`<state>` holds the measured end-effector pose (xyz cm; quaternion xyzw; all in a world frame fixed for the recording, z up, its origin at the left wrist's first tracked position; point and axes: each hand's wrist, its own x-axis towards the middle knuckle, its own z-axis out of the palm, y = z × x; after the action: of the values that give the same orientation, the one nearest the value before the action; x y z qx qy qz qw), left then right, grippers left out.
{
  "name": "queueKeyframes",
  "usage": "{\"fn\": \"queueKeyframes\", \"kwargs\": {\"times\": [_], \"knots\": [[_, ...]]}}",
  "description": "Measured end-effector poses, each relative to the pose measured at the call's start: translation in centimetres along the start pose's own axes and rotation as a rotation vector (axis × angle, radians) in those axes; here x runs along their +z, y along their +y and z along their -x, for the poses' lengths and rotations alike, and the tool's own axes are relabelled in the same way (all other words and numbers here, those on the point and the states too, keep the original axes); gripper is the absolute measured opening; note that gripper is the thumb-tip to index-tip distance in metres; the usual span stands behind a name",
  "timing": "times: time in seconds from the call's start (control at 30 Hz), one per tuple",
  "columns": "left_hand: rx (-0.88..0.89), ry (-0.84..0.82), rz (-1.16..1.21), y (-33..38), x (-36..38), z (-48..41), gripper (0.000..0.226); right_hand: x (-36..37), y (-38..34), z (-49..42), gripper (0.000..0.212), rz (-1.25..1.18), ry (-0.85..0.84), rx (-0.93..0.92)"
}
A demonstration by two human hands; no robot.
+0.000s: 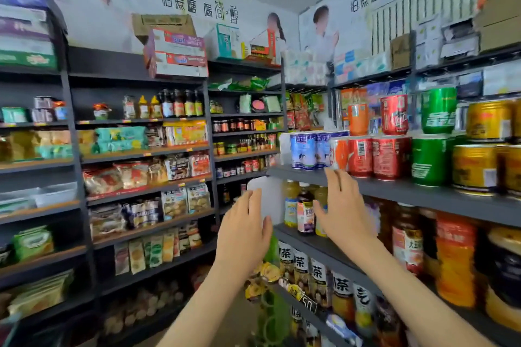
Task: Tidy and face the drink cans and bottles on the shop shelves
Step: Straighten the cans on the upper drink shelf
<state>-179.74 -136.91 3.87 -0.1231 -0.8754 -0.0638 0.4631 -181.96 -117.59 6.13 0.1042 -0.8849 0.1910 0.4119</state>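
**While both hands are raised empty, the drink cans stand in rows on the right-hand shelf**

Where the grey can shelf (394, 191) runs along the right side, the cans stand upright at its front edge. From its near end come the blue-and-white cans (308, 151), one orange can (339, 153), the red cans (375, 156), a green can (428, 160) and the gold cans (475, 169). A second tier of cans in orange, red, green and gold sits on top of these. The orange can's label is turned partly sideways.

The right hand (342, 211) is raised, its fingers straight and close together. Its fingertips reach the front lip of the can shelf, just under the orange can; whether they touch the lip cannot be told. It holds nothing. The left hand (244, 231) is also flat and empty, fingers together. It is held up in front of the white end panel (265, 197) at the shelf's near end.

On the level below, behind the right hand, stand a yellow drink bottle (291, 203) and a dark purple bottle (306, 211). Further right on that level are amber and orange bottles. One level lower is a row of tea bottles (318, 279) with white labels.

Across the aisle, dark shelving carries snack packets (146, 172), jars and sauce bottles (180, 103). Cardboard boxes (174, 48) are stacked on top.
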Motion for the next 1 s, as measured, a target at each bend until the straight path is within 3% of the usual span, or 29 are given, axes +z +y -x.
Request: {"fn": "queueKeyframes", "kwargs": {"times": [0.23, 0.37, 0.63, 1.0], "knots": [[0.121, -0.002, 0.069, -11.4, 12.6, -8.8, 0.058, 11.4, 1.0, -8.2, 0.071, 0.122, 0.115, 0.165], [0.279, -0.002, 0.218, -14.0, 18.8, -13.5, 0.059, 16.0, 2.1, -10.7, 0.076, 0.19, 0.185, 0.309], [0.428, 0.038, 0.533, -9.1, 26.1, -18.8, 0.052, 15.0, 5.6, -11.0, 0.08, 0.519, 0.283, 0.367], [0.533, 0.085, 0.768, -0.8, 27.1, -21.0, 0.057, 10.1, 9.7, -10.9, 0.078, 0.733, 0.363, 0.445]]}}
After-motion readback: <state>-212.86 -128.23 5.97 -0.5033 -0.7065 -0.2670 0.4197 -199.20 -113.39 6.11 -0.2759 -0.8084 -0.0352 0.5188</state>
